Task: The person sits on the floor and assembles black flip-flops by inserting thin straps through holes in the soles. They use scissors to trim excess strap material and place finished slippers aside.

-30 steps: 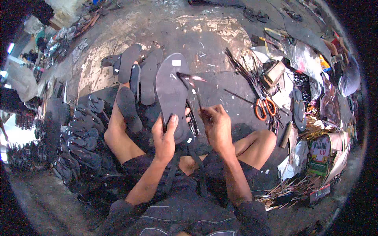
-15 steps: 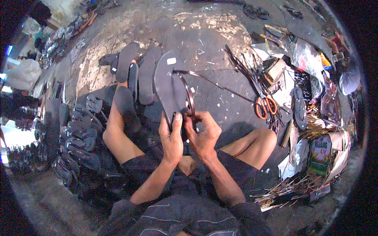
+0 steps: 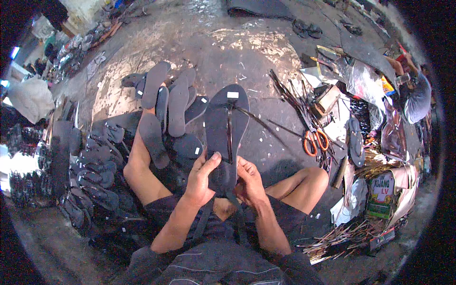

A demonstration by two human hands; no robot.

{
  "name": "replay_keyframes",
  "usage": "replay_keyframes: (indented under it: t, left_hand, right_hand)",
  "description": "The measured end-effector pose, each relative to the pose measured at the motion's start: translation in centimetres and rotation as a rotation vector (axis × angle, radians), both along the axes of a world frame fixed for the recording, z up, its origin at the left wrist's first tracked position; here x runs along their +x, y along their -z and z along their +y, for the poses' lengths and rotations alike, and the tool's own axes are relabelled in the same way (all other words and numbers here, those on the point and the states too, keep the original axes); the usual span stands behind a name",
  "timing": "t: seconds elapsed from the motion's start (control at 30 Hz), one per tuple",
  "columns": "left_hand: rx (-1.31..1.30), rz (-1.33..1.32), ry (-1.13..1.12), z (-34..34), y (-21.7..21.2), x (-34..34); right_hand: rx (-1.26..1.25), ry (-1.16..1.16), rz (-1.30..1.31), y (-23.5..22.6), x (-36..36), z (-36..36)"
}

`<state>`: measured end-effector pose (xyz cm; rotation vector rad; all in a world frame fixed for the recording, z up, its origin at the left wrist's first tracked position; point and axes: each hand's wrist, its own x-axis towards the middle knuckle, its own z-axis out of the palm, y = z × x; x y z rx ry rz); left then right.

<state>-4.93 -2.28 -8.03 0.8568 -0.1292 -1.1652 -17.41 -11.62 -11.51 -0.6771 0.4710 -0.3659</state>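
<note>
A dark flip-flop sole (image 3: 216, 123) with a white sticker near its toe stands tilted up before me. My left hand (image 3: 199, 178) is closed on its lower left edge, thumb on the top face. A shiny brown-black strap (image 3: 230, 137) runs down the middle of the sole, and another strand stretches off to the right from the toe hole. My right hand (image 3: 250, 180) is closed at the lower right edge of the sole, fingers bent; part of its grip is hidden behind the sole.
Loose soles (image 3: 178, 102) lie ahead on the left, with a heap of sandals (image 3: 97, 166) by my left leg. Orange-handled scissors (image 3: 316, 142) rest among dark strips on the right. Farther right are scraps, a printed sack (image 3: 381, 192) and another person (image 3: 418, 97).
The flip-flop has turned more upright and shifted right and down. Its strap now lies along the sole instead of bowing out to the right. My right hand has moved down to the sole's edge.
</note>
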Motion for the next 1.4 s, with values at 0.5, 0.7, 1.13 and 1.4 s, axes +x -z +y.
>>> replay_keyframes:
  t: [0.5,0.7,1.13,1.4]
  left_hand:
    - [0.408,-0.835,-0.450,1.6,-6.5,5.5]
    - [0.060,-0.857,-0.479,-1.3,-4.8,1.5]
    - [0.154,-1.115,-0.404,-0.6,-4.9,0.1]
    - [0.089,-1.569,-0.425,-0.1,-5.3,0.8]
  right_hand:
    - [-0.687,0.325,0.031,-7.1,-0.8,-5.0]
    - [-1.058,0.603,0.255,-6.9,2.9,-3.1]
    - [-1.421,0.551,0.319,-8.0,3.7,-2.1]
    - [-1.280,0.542,0.143,-4.6,2.5,-2.1]
